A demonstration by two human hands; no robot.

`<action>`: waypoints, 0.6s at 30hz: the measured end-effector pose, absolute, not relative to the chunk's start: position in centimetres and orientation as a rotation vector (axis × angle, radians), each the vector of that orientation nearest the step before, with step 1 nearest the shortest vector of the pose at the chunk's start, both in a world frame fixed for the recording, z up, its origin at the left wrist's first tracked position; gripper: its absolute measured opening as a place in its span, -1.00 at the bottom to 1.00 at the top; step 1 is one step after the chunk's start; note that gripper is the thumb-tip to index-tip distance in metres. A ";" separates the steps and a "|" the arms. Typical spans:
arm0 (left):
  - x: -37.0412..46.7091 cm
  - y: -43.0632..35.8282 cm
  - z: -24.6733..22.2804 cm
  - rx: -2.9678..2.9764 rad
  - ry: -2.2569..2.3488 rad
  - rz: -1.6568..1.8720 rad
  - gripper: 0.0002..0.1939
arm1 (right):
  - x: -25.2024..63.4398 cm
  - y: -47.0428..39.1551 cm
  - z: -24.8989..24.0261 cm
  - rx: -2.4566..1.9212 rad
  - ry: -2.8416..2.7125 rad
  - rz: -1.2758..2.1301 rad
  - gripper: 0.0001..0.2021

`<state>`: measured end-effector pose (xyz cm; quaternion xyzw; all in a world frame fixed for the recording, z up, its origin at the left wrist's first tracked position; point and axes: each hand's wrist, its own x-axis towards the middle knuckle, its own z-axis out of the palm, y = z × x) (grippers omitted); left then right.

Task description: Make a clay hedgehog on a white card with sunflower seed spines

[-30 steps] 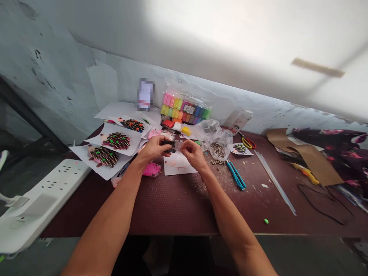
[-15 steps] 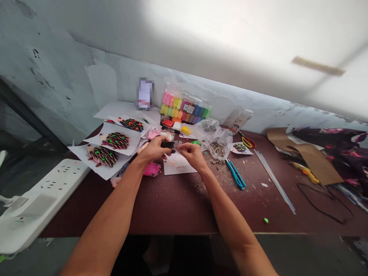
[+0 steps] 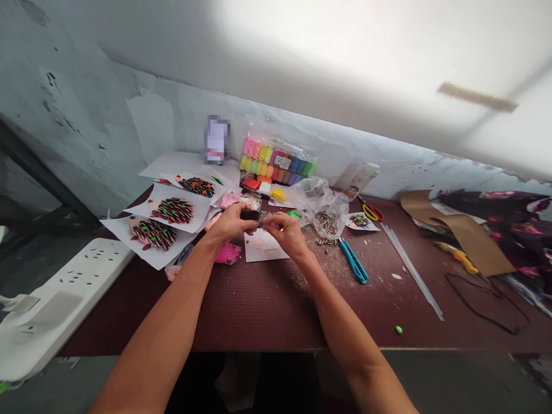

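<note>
Near the middle of the table, my left hand (image 3: 228, 224) is closed around a black lump (image 3: 250, 215) that looks like modelling clay. My right hand (image 3: 288, 233) pinches the clear plastic wrapper (image 3: 266, 219) at the lump's right end. Below both hands lies a white sheet (image 3: 268, 256) with a faint animal outline drawn on it. A bright pink clay packet (image 3: 227, 253) rests just under my left wrist. To the right of my right hand, striped sunflower seeds (image 3: 326, 223) spill from a clear plastic bag (image 3: 317, 192).
Hedgehog pictures made with seeds (image 3: 172, 210) lie on papers at the left. Coloured clay packs (image 3: 276, 161) and a phone (image 3: 217, 140) lean at the back. A blue cutter (image 3: 353, 261), scissors (image 3: 373, 213), glue sticks (image 3: 413, 273) and a yellow glue gun (image 3: 457, 259) lie at the right.
My right hand has shifted slightly left, nearer my left hand, and its fingers have moved on the wrapper. The black lump looks shorter and more covered by fingers now.
</note>
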<state>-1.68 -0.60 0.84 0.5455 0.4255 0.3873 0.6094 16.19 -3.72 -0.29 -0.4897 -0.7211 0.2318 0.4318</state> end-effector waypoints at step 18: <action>-1.2 -0.7 0.9 1.273 1.030 0.939 -0.73 | 16.0 -3.9 -0.1 -1.243 -1.842 0.480 -0.92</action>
